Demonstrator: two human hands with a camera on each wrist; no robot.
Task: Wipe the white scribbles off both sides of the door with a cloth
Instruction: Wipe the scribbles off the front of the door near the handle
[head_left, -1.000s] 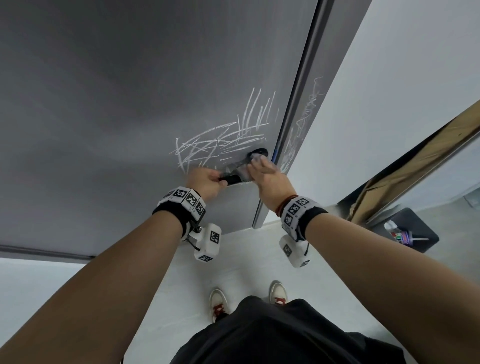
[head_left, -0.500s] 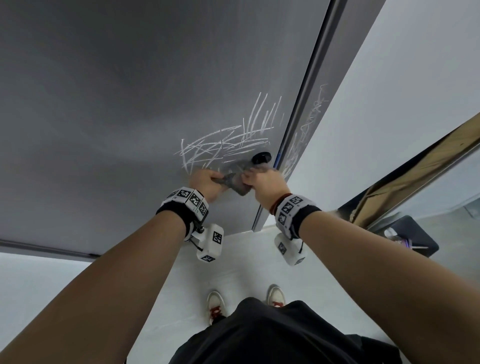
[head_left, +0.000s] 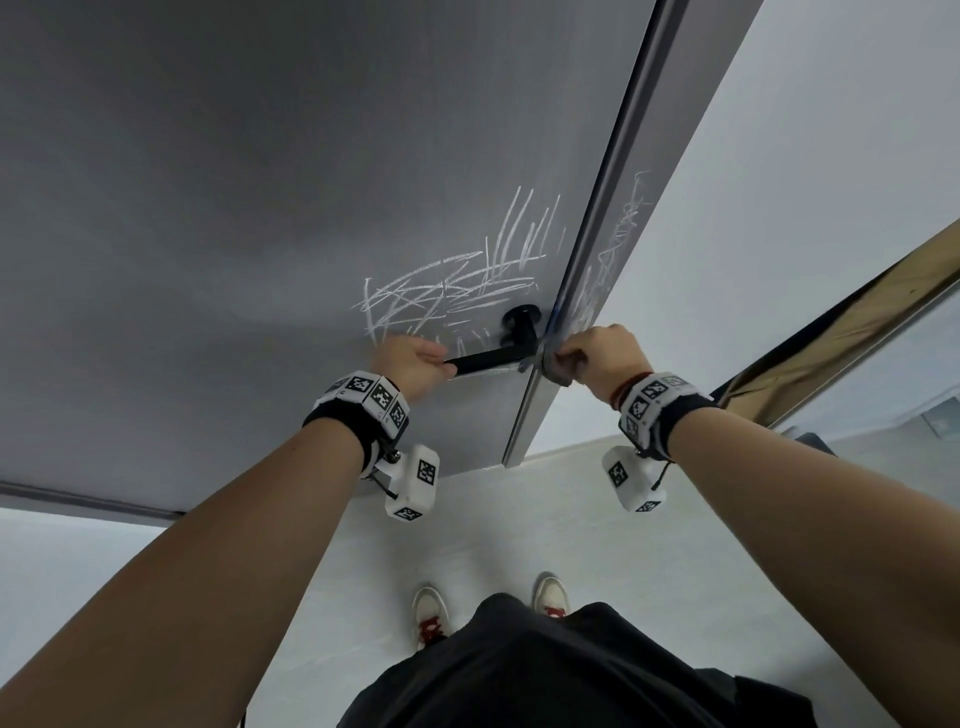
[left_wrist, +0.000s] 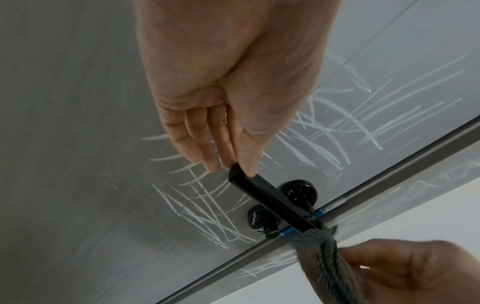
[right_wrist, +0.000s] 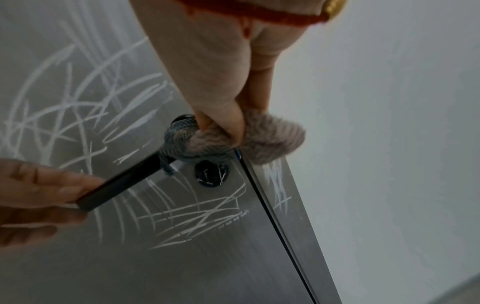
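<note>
- Scribbles (head_left: 457, 291), white and chalky, criss-crossed over the flat grey door (head_left: 234, 182) around and above its handle; more marks (head_left: 613, 244) up the narrow face just right of the door's edge.
- Cloth (right_wrist: 259, 139), fuzzy grey and bunched, pressed at the door's edge by the root of the handle, wrapped partly over that edge.
- Right hand (head_left: 605, 353) curled tight round the cloth, thumb and fingers (right_wrist: 228, 123) pinching the wad, a red string band at the wrist.
- Lever handle (left_wrist: 270, 197), slim and black, sticking out from a round black rose, a second black round fitting (left_wrist: 262, 218) just beside it.
- Left hand (head_left: 410, 358) gripping the free end of the lever between thumb and fingers.
- White boxes with black-and-white square markers strapped on both wrists.
- Pale floor (head_left: 519, 519) below, two white shoes with red laces (head_left: 431, 613) near the door's foot, dark garment at the bottom of the head view.
- White wall (head_left: 805, 182) right of the door.
</note>
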